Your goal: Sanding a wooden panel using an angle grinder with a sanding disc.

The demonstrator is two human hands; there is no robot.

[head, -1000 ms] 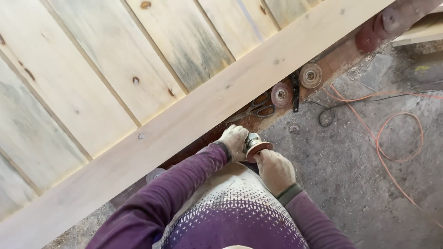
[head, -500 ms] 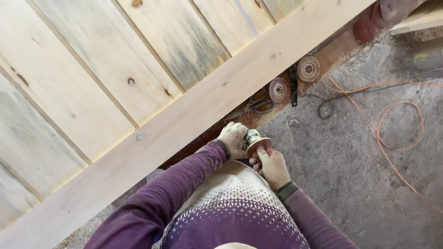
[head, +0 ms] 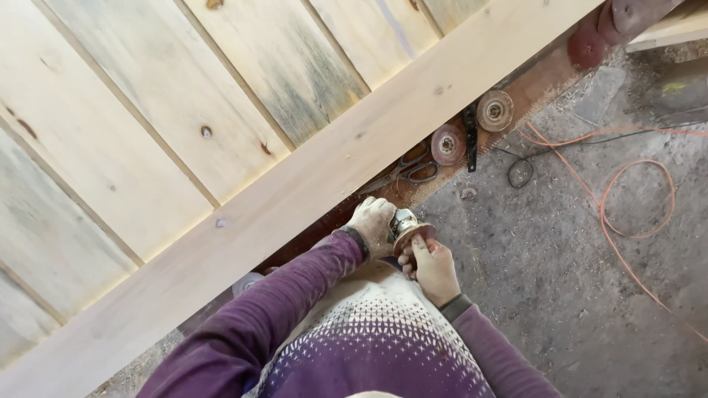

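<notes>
My left hand [head: 372, 222] is wrapped around the metal head of a small grinder [head: 403, 220], close under the edge of a big pale wooden panel [head: 221, 133]. My right hand [head: 432, 267] pinches the reddish-brown sanding disc [head: 413, 235] fitted on that head, thumb on its face. Both hands are dusty and sit in front of my purple-sleeved body. The rest of the tool is hidden by my hands and torso.
Under the panel's edge lies a reddish board [head: 531, 92] carrying two worn discs [head: 448, 144] [head: 494, 110], scissors [head: 413, 168] and a black wrench [head: 470, 136]. An orange cord [head: 634, 199] and a black cable [head: 521, 174] loop over the dusty concrete floor [head: 575, 295].
My right hand has shifted from cupping the disc from the side to pinching it with thumb on top. The view has drifted slightly; the left hand keeps its grip.
</notes>
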